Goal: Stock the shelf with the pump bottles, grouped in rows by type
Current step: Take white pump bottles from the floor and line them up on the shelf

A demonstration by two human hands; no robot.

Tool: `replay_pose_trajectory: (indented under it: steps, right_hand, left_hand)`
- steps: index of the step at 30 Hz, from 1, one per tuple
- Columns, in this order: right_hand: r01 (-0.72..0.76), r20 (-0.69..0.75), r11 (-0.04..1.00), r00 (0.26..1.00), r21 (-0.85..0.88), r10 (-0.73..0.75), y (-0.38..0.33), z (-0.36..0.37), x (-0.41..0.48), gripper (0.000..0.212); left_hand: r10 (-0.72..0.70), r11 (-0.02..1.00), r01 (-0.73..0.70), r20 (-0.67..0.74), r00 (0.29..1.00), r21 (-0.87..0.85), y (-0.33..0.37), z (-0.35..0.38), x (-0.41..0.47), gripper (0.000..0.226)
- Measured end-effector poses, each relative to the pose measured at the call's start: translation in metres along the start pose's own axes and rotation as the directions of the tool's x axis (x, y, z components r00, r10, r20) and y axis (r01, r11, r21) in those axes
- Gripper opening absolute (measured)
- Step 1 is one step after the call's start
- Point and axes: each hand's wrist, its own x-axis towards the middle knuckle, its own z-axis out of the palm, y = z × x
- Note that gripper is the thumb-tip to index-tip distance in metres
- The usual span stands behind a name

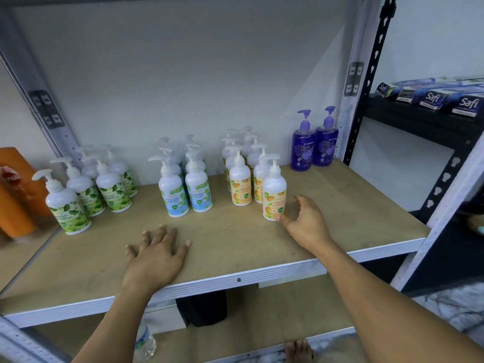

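1. The right hand [306, 221] is out over the shelf [340, 205] with its fingers loose and lightly curled, gripping nothing. Only the thumb tip meets the foot of the front orange-label bottle [274, 189], which stands upright just left of the palm.
2. Past that bottle, further from the hand, the other orange-label bottles [242, 184] stand in two files running towards the back wall.
3. The left hand [157, 255] lies flat on the board near the front edge, palm down, fingers spread wide, holding nothing.
4. Straight ahead of those spread fingertips and well apart from them, the blue mint bottles [183, 189] stand upright in two files.
5. Off to the left of that hand are the green leaf bottles [104, 189]. One stands forward of the rest, nearest the front edge.
6. Beyond the right hand and a little to its right, two purple bottles [314, 148] stand side by side in the back corner.
7. Far right of the right hand, Safi boxes [445, 100] line a black rack.
8. Left of the green group, orange containers [15, 200] sit on the neighbouring shelf.
9. Below the left forearm a clear water bottle [145, 341] stands on the lower shelf. A black box [207, 307] sits between the two arms, and a bare foot [298, 349] shows at the bottom.
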Motion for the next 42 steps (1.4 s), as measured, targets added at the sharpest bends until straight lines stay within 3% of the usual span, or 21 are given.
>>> replay_pose_trajectory:
  steps: [3, 5, 9, 12, 15, 19, 21, 23, 27, 30, 37, 42]
  right_hand:
    - [0.105, 0.081, 0.922, 0.993, -0.374, -0.080, 0.007, -0.019, -0.030, 0.071]
    - [0.170, 0.166, 0.855, 0.981, -0.490, -0.099, 0.019, -0.031, -0.054, 0.073]
    - [0.266, 0.271, 0.819, 0.952, -0.508, -0.141, 0.053, -0.061, -0.094, 0.087]
    - [0.354, 0.336, 0.776, 0.921, -0.522, -0.195, 0.076, -0.090, -0.131, 0.085]
    - [0.332, 0.370, 0.807, 0.916, -0.488, -0.153, 0.100, -0.118, -0.176, 0.080]
    - [0.238, 0.392, 0.865, 0.918, -0.442, -0.052, 0.159, -0.153, -0.255, 0.077]
    - [0.146, 0.387, 0.887, 0.921, -0.438, 0.039, 0.193, -0.171, -0.299, 0.073]
    - [0.022, 0.361, 0.904, 0.921, -0.428, 0.148, 0.224, -0.189, -0.343, 0.074]
    - [-0.238, 0.280, 0.895, 0.892, -0.377, 0.355, 0.282, -0.218, -0.431, 0.076]
    - [-0.392, 0.250, 0.845, 0.833, -0.363, 0.494, 0.307, -0.230, -0.492, 0.075]
    - [-0.597, 0.160, 0.711, 0.713, -0.371, 0.682, 0.329, -0.236, -0.599, 0.062]
    - [-0.669, 0.182, 0.606, 0.594, -0.430, 0.784, 0.345, -0.235, -0.640, 0.058]
  left_hand:
    - [0.055, 0.998, -0.056, 0.027, 0.998, 0.032, 0.013, 0.002, -0.020, 0.071]
    - [0.095, 0.993, -0.098, 0.035, 0.995, 0.069, 0.025, 0.005, -0.036, 0.067]
    - [0.153, 0.986, -0.154, 0.023, 0.988, 0.061, 0.051, 0.009, -0.068, 0.061]
    - [0.229, 0.971, -0.231, 0.029, 0.973, 0.067, 0.075, 0.021, -0.097, 0.073]
    - [0.343, 0.936, -0.343, 0.017, 0.939, 0.077, 0.107, 0.039, -0.130, 0.089]
    - [0.459, 0.888, -0.456, 0.116, 0.881, -0.055, 0.160, 0.078, -0.177, 0.066]
    - [0.572, 0.817, -0.561, 0.312, 0.759, -0.133, 0.186, 0.109, -0.207, 0.055]
    - [0.684, 0.693, -0.702, 0.455, 0.570, -0.162, 0.212, 0.137, -0.238, 0.052]
    - [0.786, 0.510, -0.836, 0.504, 0.357, -0.202, 0.264, 0.161, -0.289, 0.054]
    - [0.762, 0.495, -0.812, 0.604, 0.234, -0.310, 0.295, 0.189, -0.324, 0.053]
    - [0.663, 0.393, -0.838, 0.748, -0.027, -0.379, 0.339, 0.264, -0.433, 0.057]
    - [0.545, 0.279, -0.894, 0.824, -0.153, -0.351, 0.342, 0.303, -0.477, 0.052]
